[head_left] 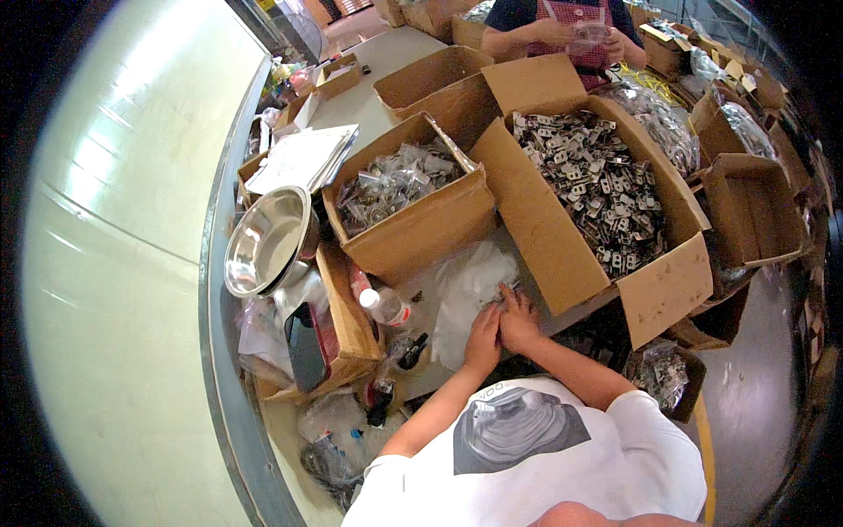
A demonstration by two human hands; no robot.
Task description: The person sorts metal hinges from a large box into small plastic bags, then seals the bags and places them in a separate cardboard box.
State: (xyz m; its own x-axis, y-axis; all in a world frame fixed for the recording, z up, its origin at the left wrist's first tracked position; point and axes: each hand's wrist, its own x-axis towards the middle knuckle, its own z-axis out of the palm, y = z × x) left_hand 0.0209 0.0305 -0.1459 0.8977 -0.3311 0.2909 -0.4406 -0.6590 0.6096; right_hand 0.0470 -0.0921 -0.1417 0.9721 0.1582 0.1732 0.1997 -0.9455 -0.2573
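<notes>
My left hand [484, 340] and my right hand [520, 321] meet at the right edge of a pile of clear plastic bags [465, 285] on the table. The fingers of my left hand are drawn together against the right hand; whatever they hold is hidden. My right hand has its fingers stretched and apart, with the tips touching the bags. Just beyond, to the right, an open cardboard box [553, 255] is full of small metal clips [606, 184]. A second carton [421, 233], behind the bags, contains small clear bags with parts in them [395, 184].
Left of my hands stand a clear bottle [386, 307], a carton [356, 307] with a dark phone [307, 347] leaning on it, and metal bowls [272, 241]. Papers [303, 158] lie farther back. Across the table a person in a red checked apron [571, 18] holds something clear.
</notes>
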